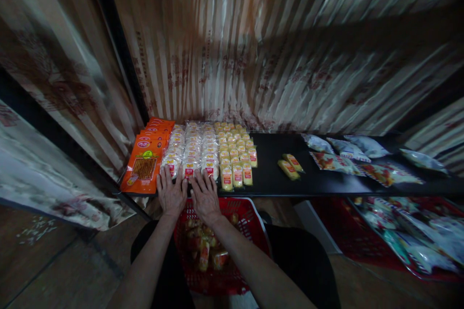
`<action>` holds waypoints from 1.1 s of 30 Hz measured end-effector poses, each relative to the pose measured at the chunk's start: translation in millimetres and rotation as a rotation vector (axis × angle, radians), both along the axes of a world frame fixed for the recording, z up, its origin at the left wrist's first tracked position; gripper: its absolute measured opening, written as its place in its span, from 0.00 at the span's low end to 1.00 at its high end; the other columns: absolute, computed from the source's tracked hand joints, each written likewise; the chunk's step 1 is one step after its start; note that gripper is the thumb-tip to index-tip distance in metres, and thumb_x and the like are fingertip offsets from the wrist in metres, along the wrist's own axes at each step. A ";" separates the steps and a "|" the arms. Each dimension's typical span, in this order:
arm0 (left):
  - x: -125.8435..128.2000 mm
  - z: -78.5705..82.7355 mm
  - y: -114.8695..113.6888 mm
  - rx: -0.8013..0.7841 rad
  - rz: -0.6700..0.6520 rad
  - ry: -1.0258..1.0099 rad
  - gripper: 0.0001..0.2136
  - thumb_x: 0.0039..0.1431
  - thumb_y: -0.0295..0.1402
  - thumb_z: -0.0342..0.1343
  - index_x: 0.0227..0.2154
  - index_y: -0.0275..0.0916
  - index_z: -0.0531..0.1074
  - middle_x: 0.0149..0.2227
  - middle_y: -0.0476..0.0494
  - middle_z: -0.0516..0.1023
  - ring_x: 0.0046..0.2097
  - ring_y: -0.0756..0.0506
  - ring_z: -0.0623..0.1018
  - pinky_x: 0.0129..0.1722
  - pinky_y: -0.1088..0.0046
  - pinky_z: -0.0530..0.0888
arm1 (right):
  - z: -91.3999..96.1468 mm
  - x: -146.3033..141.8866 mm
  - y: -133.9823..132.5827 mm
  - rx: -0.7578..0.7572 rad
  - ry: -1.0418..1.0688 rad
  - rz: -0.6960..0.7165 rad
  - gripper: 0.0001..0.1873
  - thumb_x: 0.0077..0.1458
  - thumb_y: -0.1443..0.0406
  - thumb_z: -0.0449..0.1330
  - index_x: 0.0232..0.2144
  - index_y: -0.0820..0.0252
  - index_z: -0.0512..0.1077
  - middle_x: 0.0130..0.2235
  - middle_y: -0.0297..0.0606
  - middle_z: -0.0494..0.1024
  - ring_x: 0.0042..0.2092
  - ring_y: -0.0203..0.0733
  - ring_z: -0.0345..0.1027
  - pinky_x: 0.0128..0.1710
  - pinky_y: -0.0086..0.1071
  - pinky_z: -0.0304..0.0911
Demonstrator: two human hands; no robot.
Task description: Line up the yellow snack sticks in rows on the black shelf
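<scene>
My left hand (171, 193) and my right hand (205, 197) lie side by side at the shelf's front edge, fingers stretched out. Their fingertips touch the front ends of rows of white round wrapped snacks (192, 149). Left of these rows, orange snack packets (144, 166) overlap in a stack. To the right stand rows of small yellow wrapped cakes (237, 175). Two more yellow cakes (290, 168) lie apart on the black shelf (266, 174). Below my forearms, a red basket (255, 222) holds loose yellow wrapped cakes (204, 253).
Several clear and printed snack bags (337, 163) lie along the shelf's right part. Under it, another red basket (348, 236) holds more bags. A patterned curtain (235, 48) hangs behind the shelf, and a black metal post (118, 43) rises at its left end.
</scene>
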State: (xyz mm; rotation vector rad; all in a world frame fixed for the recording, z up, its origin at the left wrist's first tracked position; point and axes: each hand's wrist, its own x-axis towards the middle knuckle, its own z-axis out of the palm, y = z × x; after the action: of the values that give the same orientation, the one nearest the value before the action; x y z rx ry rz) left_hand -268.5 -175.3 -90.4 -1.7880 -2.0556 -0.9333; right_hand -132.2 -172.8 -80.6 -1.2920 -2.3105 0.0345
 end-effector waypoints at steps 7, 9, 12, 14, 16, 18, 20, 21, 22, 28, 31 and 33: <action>-0.2 -0.3 0.8 0.005 0.001 -0.010 0.24 0.62 0.37 0.47 0.60 0.42 0.60 0.68 0.35 0.41 0.68 0.35 0.45 0.62 0.46 0.50 | 2.8 -0.7 -0.5 -0.024 0.005 -0.001 0.25 0.62 0.64 0.48 0.61 0.53 0.57 0.67 0.35 0.51 0.68 0.50 0.33 0.64 0.50 0.38; -0.5 -0.1 0.7 0.005 0.001 -0.003 0.24 0.62 0.37 0.47 0.61 0.42 0.59 0.68 0.35 0.41 0.68 0.34 0.45 0.62 0.46 0.50 | 2.2 -0.5 -0.3 -0.020 0.010 0.001 0.25 0.62 0.63 0.48 0.61 0.53 0.57 0.67 0.35 0.51 0.68 0.50 0.33 0.64 0.50 0.38; -0.3 0.8 0.3 -0.001 0.006 0.011 0.24 0.62 0.37 0.47 0.61 0.41 0.59 0.68 0.34 0.41 0.68 0.34 0.45 0.62 0.46 0.50 | -0.1 -0.3 0.6 -0.009 0.009 -0.001 0.26 0.62 0.63 0.48 0.62 0.53 0.56 0.67 0.35 0.51 0.68 0.49 0.33 0.64 0.49 0.39; 0.2 1.5 0.1 -0.008 0.008 0.013 0.24 0.62 0.37 0.47 0.61 0.41 0.59 0.68 0.33 0.41 0.68 0.34 0.45 0.62 0.46 0.49 | -1.5 -0.6 1.2 -0.006 0.003 -0.004 0.26 0.62 0.64 0.48 0.62 0.52 0.56 0.67 0.34 0.50 0.68 0.49 0.33 0.64 0.49 0.39; 0.8 2.0 0.0 -0.014 0.011 0.012 0.24 0.62 0.36 0.47 0.61 0.41 0.59 0.68 0.33 0.41 0.68 0.34 0.44 0.62 0.47 0.49 | -2.2 -0.9 1.7 -0.008 -0.003 -0.006 0.26 0.61 0.64 0.48 0.62 0.52 0.56 0.67 0.34 0.50 0.68 0.49 0.33 0.63 0.50 0.39; 1.1 2.1 0.1 -0.017 0.012 0.010 0.24 0.62 0.36 0.47 0.61 0.42 0.59 0.68 0.34 0.41 0.68 0.34 0.44 0.62 0.46 0.49 | -2.0 -1.1 2.1 -0.011 -0.006 -0.009 0.26 0.61 0.65 0.48 0.62 0.52 0.56 0.67 0.34 0.50 0.68 0.49 0.33 0.63 0.50 0.39; 1.1 1.7 0.4 -0.018 0.014 0.006 0.24 0.62 0.36 0.47 0.61 0.42 0.58 0.68 0.35 0.41 0.68 0.35 0.44 0.62 0.46 0.50 | -1.2 -1.0 2.4 -0.013 -0.007 -0.009 0.26 0.61 0.64 0.48 0.62 0.52 0.56 0.67 0.34 0.50 0.68 0.49 0.33 0.64 0.49 0.39; 1.1 1.4 0.6 -0.017 0.014 0.004 0.24 0.62 0.36 0.47 0.61 0.43 0.58 0.68 0.35 0.40 0.68 0.35 0.44 0.62 0.46 0.50 | -0.8 -0.9 2.4 -0.014 -0.007 -0.009 0.26 0.62 0.64 0.48 0.62 0.52 0.56 0.67 0.34 0.50 0.68 0.49 0.33 0.64 0.49 0.38; 1.0 1.2 0.8 -0.016 0.014 0.000 0.24 0.62 0.37 0.47 0.61 0.43 0.58 0.68 0.35 0.40 0.68 0.35 0.44 0.62 0.46 0.50 | -0.3 -0.9 2.4 -0.013 -0.007 -0.009 0.26 0.62 0.64 0.48 0.62 0.52 0.56 0.67 0.34 0.50 0.68 0.49 0.33 0.64 0.49 0.38; 0.8 1.4 0.8 0.002 -0.007 -0.039 0.24 0.62 0.37 0.46 0.61 0.43 0.58 0.68 0.36 0.41 0.68 0.35 0.44 0.62 0.46 0.49 | 1.9 -0.4 1.9 -0.019 -0.002 -0.008 0.26 0.62 0.64 0.48 0.62 0.53 0.56 0.67 0.34 0.51 0.68 0.48 0.34 0.64 0.49 0.40; 0.9 1.9 0.4 0.004 -0.013 -0.050 0.24 0.62 0.37 0.46 0.61 0.43 0.58 0.68 0.36 0.43 0.68 0.35 0.44 0.62 0.44 0.49 | 2.6 -0.1 1.8 -0.011 0.002 -0.003 0.26 0.61 0.65 0.48 0.61 0.53 0.57 0.67 0.35 0.51 0.68 0.48 0.34 0.63 0.49 0.40; 1.0 2.0 0.4 0.005 -0.012 -0.052 0.24 0.62 0.37 0.46 0.61 0.44 0.58 0.68 0.37 0.44 0.68 0.35 0.44 0.62 0.44 0.50 | 2.4 0.1 2.0 -0.009 0.004 -0.002 0.26 0.61 0.65 0.48 0.61 0.53 0.57 0.67 0.35 0.51 0.68 0.48 0.34 0.63 0.50 0.40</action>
State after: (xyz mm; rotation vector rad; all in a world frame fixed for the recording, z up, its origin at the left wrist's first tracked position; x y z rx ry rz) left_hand -267.5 -174.8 -88.4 -1.7935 -2.0742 -0.9977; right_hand -132.1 -170.8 -78.2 -1.2978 -2.3078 0.0468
